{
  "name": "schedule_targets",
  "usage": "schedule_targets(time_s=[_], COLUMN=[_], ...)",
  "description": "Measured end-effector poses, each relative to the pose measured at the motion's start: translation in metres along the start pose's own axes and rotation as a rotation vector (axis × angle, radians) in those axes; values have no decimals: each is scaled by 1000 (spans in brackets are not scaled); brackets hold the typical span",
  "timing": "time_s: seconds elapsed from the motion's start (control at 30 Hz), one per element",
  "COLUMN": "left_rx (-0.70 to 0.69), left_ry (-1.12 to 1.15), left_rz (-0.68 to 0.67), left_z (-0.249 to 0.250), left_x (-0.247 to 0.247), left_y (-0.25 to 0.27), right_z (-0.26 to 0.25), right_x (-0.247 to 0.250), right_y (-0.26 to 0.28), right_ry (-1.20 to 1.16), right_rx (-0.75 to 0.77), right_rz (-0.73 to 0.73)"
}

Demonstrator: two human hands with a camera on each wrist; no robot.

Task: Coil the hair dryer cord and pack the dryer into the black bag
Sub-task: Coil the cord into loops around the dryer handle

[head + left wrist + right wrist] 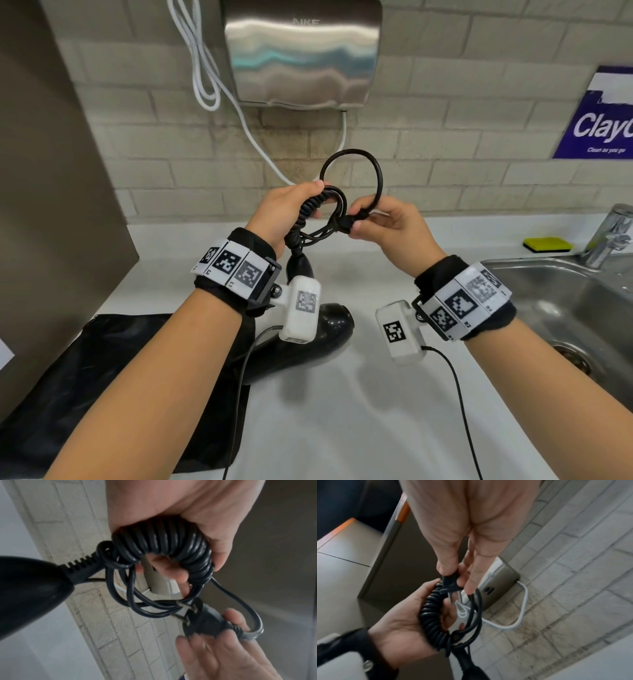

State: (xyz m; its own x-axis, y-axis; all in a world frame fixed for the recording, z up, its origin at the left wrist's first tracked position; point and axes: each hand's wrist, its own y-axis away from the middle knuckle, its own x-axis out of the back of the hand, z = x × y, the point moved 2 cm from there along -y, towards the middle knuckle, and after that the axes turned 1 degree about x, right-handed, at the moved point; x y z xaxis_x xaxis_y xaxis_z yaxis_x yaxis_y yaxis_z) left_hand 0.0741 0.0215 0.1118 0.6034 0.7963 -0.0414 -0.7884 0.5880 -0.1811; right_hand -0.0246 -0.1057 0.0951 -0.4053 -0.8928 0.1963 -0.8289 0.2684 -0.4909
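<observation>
My left hand (291, 209) grips the black spiral section of the dryer cord (164, 545), raised above the counter. Loose straight loops of the cord (356, 171) arc up between both hands. My right hand (376, 219) pinches the black plug (204, 623), its two metal prongs pointing at the bundle (435, 615). The plug (449, 582) sits right beside the coils. The glossy black hair dryer (325, 329) hangs from the cord with its body on the counter, partly hidden by the left wrist camera. The black bag (102, 394) lies flat at the lower left.
A white counter (342, 411) spreads below. A steel sink (565, 308) with a tap and a yellow sponge (548, 245) is on the right. A steel hand dryer (301, 51) with white cables hangs on the brick wall. A grey panel stands at the left.
</observation>
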Motion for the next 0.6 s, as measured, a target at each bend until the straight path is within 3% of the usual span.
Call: schedule_targets(time_s=[0.17, 0.3, 0.47, 0.53, 0.6], left_rx=[-10, -16, -14, -12, -8], left_ry=[-27, -20, 8, 38, 63], left_rz=[-25, 1, -154, -206, -213], left_z=[5, 8, 11, 11, 10], left_x=[-2, -6, -12, -15, -16], left_y=[2, 5, 11, 14, 14], right_z=[3, 2, 1, 3, 6], right_x=[-13, -23, -24, -21, -19], right_y=[-6, -10, -15, -21, -26], right_ry=[117, 235, 420, 352, 305], right_rx=[66, 233, 322, 324, 293], right_rz=[166, 226, 341, 312, 194])
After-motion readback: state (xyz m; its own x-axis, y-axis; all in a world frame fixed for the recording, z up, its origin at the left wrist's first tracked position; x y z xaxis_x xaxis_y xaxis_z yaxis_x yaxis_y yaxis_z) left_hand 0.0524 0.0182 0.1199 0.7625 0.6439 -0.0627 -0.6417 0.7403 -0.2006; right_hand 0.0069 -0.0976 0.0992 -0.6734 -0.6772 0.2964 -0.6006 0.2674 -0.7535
